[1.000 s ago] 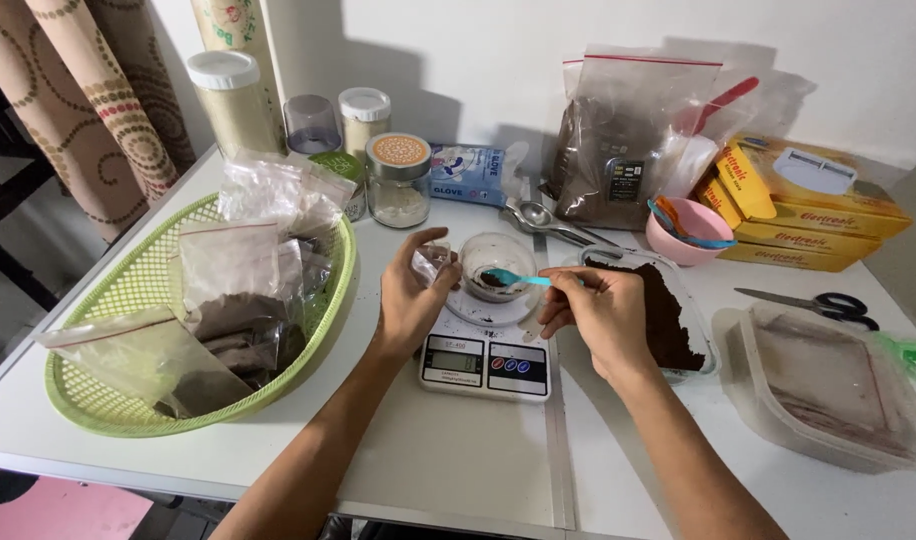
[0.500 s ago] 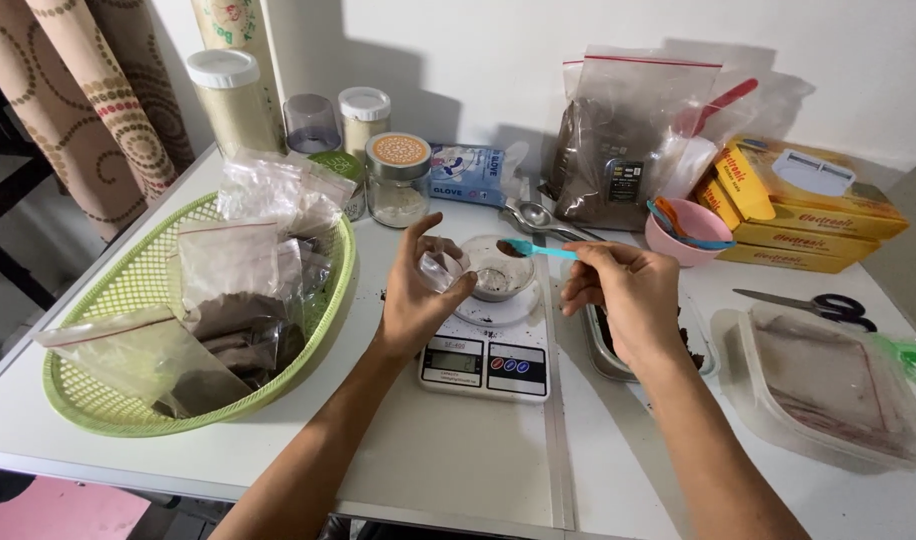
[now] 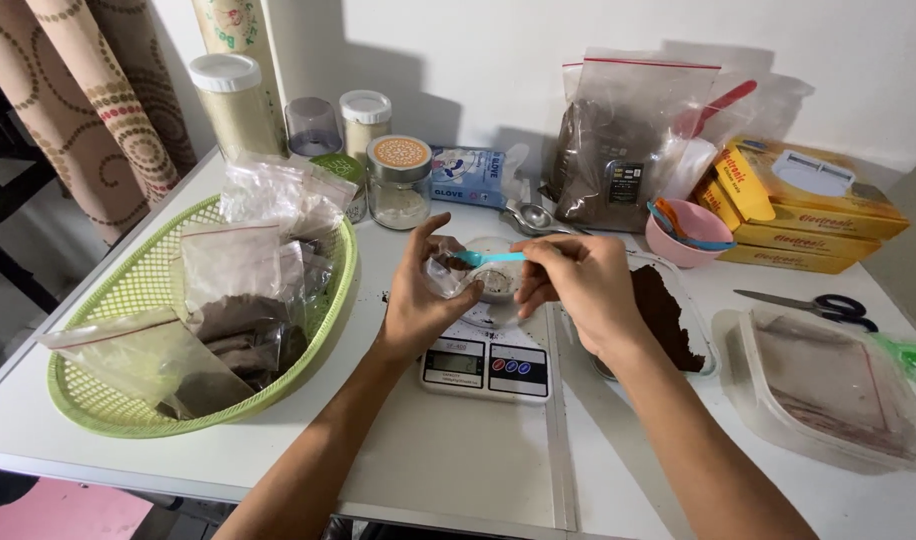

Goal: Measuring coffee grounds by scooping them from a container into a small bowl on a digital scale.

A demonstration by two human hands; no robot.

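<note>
Turquoise plastic is showing between the two hands: a small spoon [image 3: 490, 258] is lying almost level, its long axis running left to right across the head view. The right hand [image 3: 578, 290] is pinching the handle end, its fingers [image 3: 540, 262] pressed together on it, while the bowl end is pointing toward the left hand [image 3: 418, 300]. That left hand is holding a small clear bag [image 3: 446, 272] with its mouth turned toward the spoon; thumb and forefinger are curling around the bag's upper edge, clamped on it and keeping it open. A little brown powder is showing at the spoon's tip, right at the bag's mouth, so spoon and bag are touching or very nearly so; I cannot tell which.

Both hands are hovering just above a white scale [image 3: 486, 365] standing on the desk [image 3: 458, 460], with a clear round cup [image 3: 496, 280] sitting on its platform directly beneath the spoon. The spoon's bowl is therefore lying to the left of the right fingers and nearer the left hand than anything else.

A clear tray of brown powder [image 3: 668, 315] is sitting just right of the scale, beside the right wrist. A green basket [image 3: 88, 395] of filled bags is resting well to the left, and a pink bowl [image 3: 688, 240] is standing behind the tray.
</note>
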